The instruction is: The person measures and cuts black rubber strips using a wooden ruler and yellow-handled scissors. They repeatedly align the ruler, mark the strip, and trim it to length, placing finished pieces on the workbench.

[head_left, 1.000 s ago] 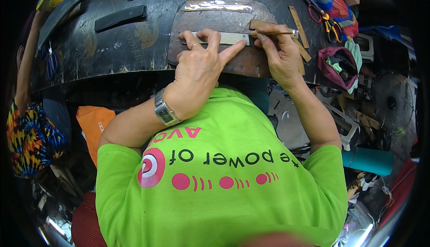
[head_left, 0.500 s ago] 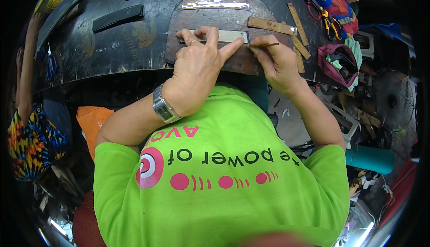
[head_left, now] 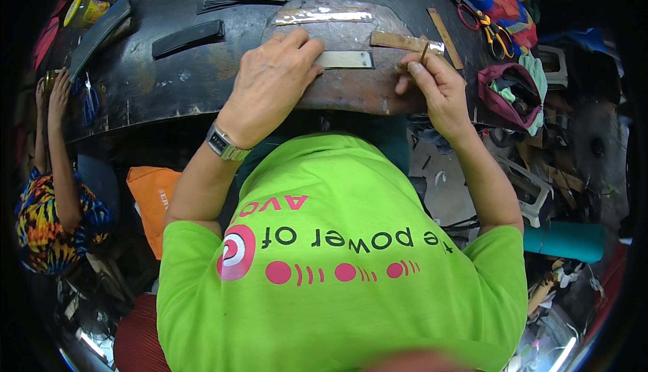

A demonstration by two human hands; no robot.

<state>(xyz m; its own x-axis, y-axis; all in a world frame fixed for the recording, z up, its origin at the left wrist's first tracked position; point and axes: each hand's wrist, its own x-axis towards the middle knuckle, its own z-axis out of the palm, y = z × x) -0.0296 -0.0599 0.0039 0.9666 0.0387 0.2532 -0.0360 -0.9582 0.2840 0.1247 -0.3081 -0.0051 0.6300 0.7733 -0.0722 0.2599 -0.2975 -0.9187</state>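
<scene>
A pale flat strip (head_left: 345,60) with a dark edge lies on a worn brown board (head_left: 368,92) at the table's front. My left hand (head_left: 275,75) covers the strip's left end, its fingers bent and its thumb close to the index finger; what lies under the palm is hidden. To the right of the strip, apart from it, my right hand (head_left: 437,85) pinches a thin brown stick-like tool (head_left: 424,50). The tool points up between thumb and index finger. Just behind this hand is a brown strip (head_left: 395,40) with a shiny end.
Another strip with shiny tape (head_left: 324,16) lies at the board's far side. Black strip stacks (head_left: 189,38) sit on the dark table to the left. Scissors (head_left: 498,38) and a maroon cloth bag (head_left: 499,98) are at the right. A co-worker's hands (head_left: 57,92) are at far left.
My left hand has slid left along the pale strip, its spread fingers drawing together. My right hand has moved right, off the strip's end, and the tool has turned from lying sideways to upright.
</scene>
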